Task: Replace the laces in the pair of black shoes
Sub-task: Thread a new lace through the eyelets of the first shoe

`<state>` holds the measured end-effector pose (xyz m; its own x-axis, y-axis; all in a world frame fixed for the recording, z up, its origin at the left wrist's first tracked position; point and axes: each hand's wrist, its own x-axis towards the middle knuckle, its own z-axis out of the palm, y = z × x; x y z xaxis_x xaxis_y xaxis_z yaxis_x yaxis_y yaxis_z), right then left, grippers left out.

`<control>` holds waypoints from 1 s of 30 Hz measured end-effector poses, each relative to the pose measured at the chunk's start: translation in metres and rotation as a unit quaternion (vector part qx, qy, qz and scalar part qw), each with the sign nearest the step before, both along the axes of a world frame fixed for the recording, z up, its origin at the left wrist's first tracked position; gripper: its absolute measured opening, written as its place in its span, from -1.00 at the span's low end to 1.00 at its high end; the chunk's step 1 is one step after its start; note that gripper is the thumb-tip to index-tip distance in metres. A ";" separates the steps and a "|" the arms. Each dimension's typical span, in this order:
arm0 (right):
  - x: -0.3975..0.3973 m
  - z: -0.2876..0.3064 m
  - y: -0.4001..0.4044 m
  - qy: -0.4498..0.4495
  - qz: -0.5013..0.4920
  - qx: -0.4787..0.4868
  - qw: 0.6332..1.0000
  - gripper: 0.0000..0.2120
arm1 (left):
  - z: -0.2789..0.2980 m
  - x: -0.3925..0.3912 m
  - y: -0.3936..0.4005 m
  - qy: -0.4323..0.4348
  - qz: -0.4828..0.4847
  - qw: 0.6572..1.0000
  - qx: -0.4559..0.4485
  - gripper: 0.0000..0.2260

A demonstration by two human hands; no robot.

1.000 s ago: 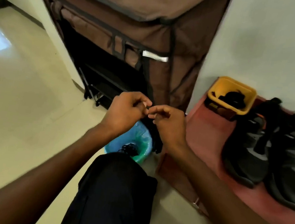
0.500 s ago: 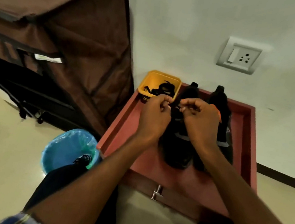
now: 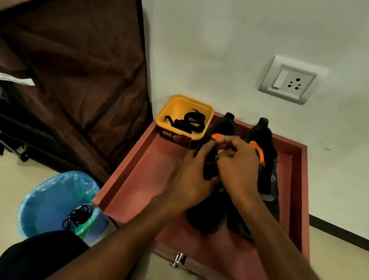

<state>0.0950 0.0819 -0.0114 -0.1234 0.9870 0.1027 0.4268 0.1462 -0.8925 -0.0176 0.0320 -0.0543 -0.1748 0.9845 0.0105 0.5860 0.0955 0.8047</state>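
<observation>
Both hands (image 3: 217, 168) have dropped lower onto the left shoe (image 3: 210, 210).

Person seen from a head-worn camera. Both forearms are bare from the lower edge of the frame to the wrists — no sleeve, watch, band or ring shows on either. The left hand (image 3: 187, 183) and the right hand (image 3: 237, 168) are ungloved, and pale fingernails show at the fingertips of the right hand. A leg (image 3: 38, 259) in plain black fabric — without visible seams or markings — fills the lower left.
</observation>
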 end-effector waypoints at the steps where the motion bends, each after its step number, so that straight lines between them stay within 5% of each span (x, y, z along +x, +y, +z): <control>1: -0.001 0.002 -0.001 -0.006 0.005 0.002 1.000 -0.67 | 0.000 -0.002 -0.001 0.009 0.005 1.000 0.000 -0.19; 7: -0.022 0.013 0.009 -0.068 0.003 0.112 0.991 -0.78 | 0.005 -0.019 0.004 0.062 0.038 0.997 -0.012 -0.65; 11: -0.060 0.022 0.048 -0.101 0.046 0.113 0.987 -0.78 | 0.028 -0.045 0.010 0.067 0.147 0.987 0.015 -0.89; 14: -0.092 0.017 0.085 -0.245 0.121 0.099 0.957 -0.77 | 0.039 -0.065 0.011 0.056 0.217 0.975 0.004 -0.87; 17: -0.122 0.007 0.106 -0.425 0.191 0.109 0.878 -0.70 | 0.037 -0.071 0.018 0.032 0.220 0.975 -0.016 -0.84; 21: -0.146 -0.002 0.115 -0.538 0.221 0.108 0.806 -0.64 | 0.027 -0.077 0.024 0.057 0.147 0.987 -0.033 -0.53; 27: -0.154 -0.007 0.123 -0.545 0.218 0.102 0.803 -0.83 | 0.025 -0.077 0.022 0.038 0.091 0.993 -0.067 -0.33; 30: -0.148 -0.004 0.127 -0.462 0.178 0.068 0.866 -0.87 | 0.024 -0.077 0.022 0.022 0.096 0.994 -0.048 -0.38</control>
